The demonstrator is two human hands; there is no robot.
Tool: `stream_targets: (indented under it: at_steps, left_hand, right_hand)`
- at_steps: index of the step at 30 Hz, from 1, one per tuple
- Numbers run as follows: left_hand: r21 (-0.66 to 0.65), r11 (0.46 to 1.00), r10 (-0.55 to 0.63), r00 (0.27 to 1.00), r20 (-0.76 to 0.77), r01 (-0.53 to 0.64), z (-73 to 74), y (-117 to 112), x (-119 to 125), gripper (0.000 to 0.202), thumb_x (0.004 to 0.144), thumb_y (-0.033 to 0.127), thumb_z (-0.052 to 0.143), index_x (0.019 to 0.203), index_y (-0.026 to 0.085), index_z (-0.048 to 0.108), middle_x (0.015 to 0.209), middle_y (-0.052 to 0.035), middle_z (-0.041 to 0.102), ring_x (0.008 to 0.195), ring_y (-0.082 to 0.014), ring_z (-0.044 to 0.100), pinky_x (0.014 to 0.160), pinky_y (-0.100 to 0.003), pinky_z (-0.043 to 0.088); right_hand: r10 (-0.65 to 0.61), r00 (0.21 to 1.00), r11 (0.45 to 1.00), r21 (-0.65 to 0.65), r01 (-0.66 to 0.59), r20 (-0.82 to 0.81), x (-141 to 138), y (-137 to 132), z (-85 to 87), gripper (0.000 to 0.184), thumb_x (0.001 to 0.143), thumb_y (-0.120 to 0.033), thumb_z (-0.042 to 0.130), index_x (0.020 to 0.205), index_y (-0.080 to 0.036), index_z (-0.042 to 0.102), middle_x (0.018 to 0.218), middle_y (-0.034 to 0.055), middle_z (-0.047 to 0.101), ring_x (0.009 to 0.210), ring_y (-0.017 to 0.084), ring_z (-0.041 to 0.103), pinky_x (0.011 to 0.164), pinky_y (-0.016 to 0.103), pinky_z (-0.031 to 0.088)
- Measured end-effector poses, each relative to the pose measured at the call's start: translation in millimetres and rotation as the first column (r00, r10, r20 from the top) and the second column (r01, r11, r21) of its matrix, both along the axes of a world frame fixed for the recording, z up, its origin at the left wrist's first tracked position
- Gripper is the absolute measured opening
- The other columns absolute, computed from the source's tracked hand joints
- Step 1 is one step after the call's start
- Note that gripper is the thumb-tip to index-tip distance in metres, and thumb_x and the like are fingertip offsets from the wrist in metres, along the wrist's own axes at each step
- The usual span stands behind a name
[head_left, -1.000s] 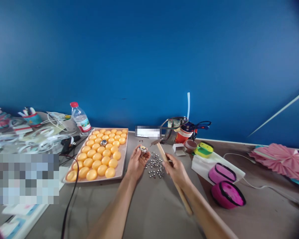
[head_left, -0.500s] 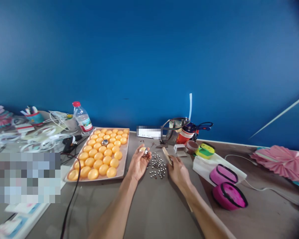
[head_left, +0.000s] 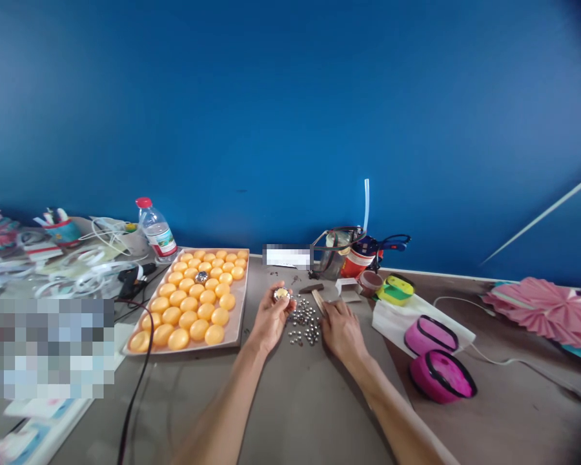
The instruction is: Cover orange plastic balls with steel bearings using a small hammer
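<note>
My left hand (head_left: pixel 269 320) is closed around a ball (head_left: pixel 281 294) with silver beads on it, and a bare yellowish patch of the ball faces up. On the table just right of it lies a spread of loose silver beads (head_left: pixel 304 320). My right hand (head_left: pixel 341 326) rests low over the table at the right edge of these beads. A flat wooden stick (head_left: pixel 318 299) sticks out past its thumb side; the rest of the stick is hidden under the hand.
A tray (head_left: pixel 236 323) of orange balls, one of them silver-covered (head_left: pixel 201 277), stands left. Behind it is a water bottle (head_left: pixel 157 232). A black cable (head_left: pixel 138 381) crosses the left side. Magenta and pink cases (head_left: pixel 440 381), a white box (head_left: pixel 347 289) and a red cup (head_left: pixel 356 263) stand right.
The ball in my left hand has turned so its bare patch faces up. My right hand has lowered with the stick, which now lies closer to the table.
</note>
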State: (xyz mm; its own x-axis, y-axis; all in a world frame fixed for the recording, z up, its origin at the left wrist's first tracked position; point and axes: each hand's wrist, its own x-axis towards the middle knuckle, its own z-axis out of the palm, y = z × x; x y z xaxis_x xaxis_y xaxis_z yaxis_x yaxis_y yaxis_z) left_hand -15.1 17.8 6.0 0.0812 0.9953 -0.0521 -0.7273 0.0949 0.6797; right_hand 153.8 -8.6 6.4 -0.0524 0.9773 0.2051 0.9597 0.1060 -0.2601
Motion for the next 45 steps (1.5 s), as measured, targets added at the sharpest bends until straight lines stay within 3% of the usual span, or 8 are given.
stream_targets:
  at_steps: [7, 15, 24, 28, 32, 36, 41, 45]
  left_hand:
    - [-0.013, 1.0, 0.026, 0.997, -0.079, -0.027, -0.4, -1, 3, 0.046, 0.062, 0.02, 0.075, 0.103, 0.019, 0.054, 0.089, -0.0005, 0.062, 0.068, -0.0091, 0.06, 0.073, -0.027, 0.044]
    - [0.01, 1.0, 0.027, 0.971, -0.238, -0.025, -6.0, -2, 5, 0.046, 0.064, 0.025, 0.073, 0.106, 0.019, 0.054, 0.088, -0.0004, 0.061, 0.064, -0.0096, 0.06, 0.071, -0.027, 0.045]
    - [0.046, 0.999, 0.013, 0.917, -0.398, 0.006, -15.0, 0, 5, 0.047, 0.066, 0.025, 0.071, 0.11, 0.02, 0.055, 0.093, -0.0024, 0.062, 0.069, -0.0113, 0.061, 0.073, -0.026, 0.046]
    - [0.057, 0.998, 0.02, 0.911, -0.412, 0.004, -16.8, 1, 4, 0.047, 0.066, 0.026, 0.071, 0.11, 0.02, 0.055, 0.092, -0.0023, 0.063, 0.07, -0.0114, 0.059, 0.073, -0.027, 0.046]
    - [0.069, 0.998, 0.018, 0.906, -0.424, 0.013, -16.8, 1, 4, 0.045, 0.067, 0.027, 0.071, 0.109, 0.02, 0.056, 0.091, -0.0025, 0.063, 0.068, -0.0112, 0.058, 0.07, -0.026, 0.046]
    - [0.037, 0.998, -0.032, 0.933, -0.359, 0.048, -11.2, -2, 5, 0.046, 0.065, 0.026, 0.073, 0.108, 0.021, 0.057, 0.093, -0.0024, 0.063, 0.068, -0.0109, 0.059, 0.072, -0.027, 0.046]
    - [0.019, 0.98, -0.191, 0.968, -0.161, 0.196, 0.6, -8, 5, 0.044, 0.066, 0.023, 0.073, 0.107, 0.02, 0.058, 0.095, -0.0033, 0.063, 0.075, -0.0127, 0.06, 0.077, -0.029, 0.045]
    - [0.01, 0.964, -0.266, 0.962, -0.068, 0.267, 7.0, -11, 4, 0.044, 0.067, 0.021, 0.071, 0.11, 0.019, 0.06, 0.095, -0.0045, 0.064, 0.08, -0.0146, 0.061, 0.08, -0.03, 0.044]
  right_hand:
    - [0.343, 0.939, 0.939, -0.031, -0.342, 0.009, -15, -9, 4.2, 0.036, 0.085, -0.021, 0.047, 0.12, -0.021, 0.054, 0.121, 0.0096, 0.053, 0.108, 0.024, 0.045, 0.086, 0.033, 0.034]
    - [0.328, 0.944, 0.944, -0.02, -0.328, -0.026, -14, -6, -0.5, 0.017, 0.084, -0.016, 0.048, 0.088, -0.02, 0.064, 0.088, 0.0067, 0.062, 0.094, 0.022, 0.052, 0.077, 0.029, 0.032]
    - [0.336, 0.941, 0.941, 0.068, -0.333, -0.044, -15, -3, -6.4, 0.015, 0.083, -0.013, 0.047, 0.076, -0.017, 0.059, 0.08, 0.0071, 0.062, 0.084, 0.021, 0.052, 0.073, 0.03, 0.03]
    - [0.34, 0.913, 0.937, 0.16, -0.309, -0.225, -15, -3, -4.5, 0.015, 0.079, -0.01, 0.045, 0.074, -0.017, 0.056, 0.081, 0.0071, 0.06, 0.081, 0.02, 0.053, 0.073, 0.03, 0.032]
    - [0.275, 0.751, 0.961, 0.151, -0.231, -0.6, -13, 1, -3.2, 0.012, 0.076, -0.014, 0.045, 0.072, -0.019, 0.054, 0.073, 0.004, 0.059, 0.071, 0.018, 0.053, 0.068, 0.028, 0.037]
    - [0.098, 0.47, 0.982, 0.009, -0.188, -0.877, -11, 4, -2.4, 0.009, 0.075, -0.028, 0.053, 0.071, -0.02, 0.054, 0.059, -0.0013, 0.051, 0.056, 0.014, 0.047, 0.056, 0.025, 0.036]
    - [-0.023, 0.102, 0.966, -0.049, -0.254, -0.995, -13, 3, 0.6, 0.021, 0.069, -0.036, 0.065, 0.07, -0.018, 0.055, 0.058, -0.0035, 0.048, 0.052, 0.01, 0.04, 0.052, 0.023, 0.03]
    - [-0.064, 0.015, 0.956, -0.065, -0.286, -0.998, -14, 2, 3.3, 0.025, 0.066, -0.039, 0.069, 0.069, -0.018, 0.054, 0.059, -0.0037, 0.047, 0.052, 0.009, 0.039, 0.052, 0.023, 0.028]
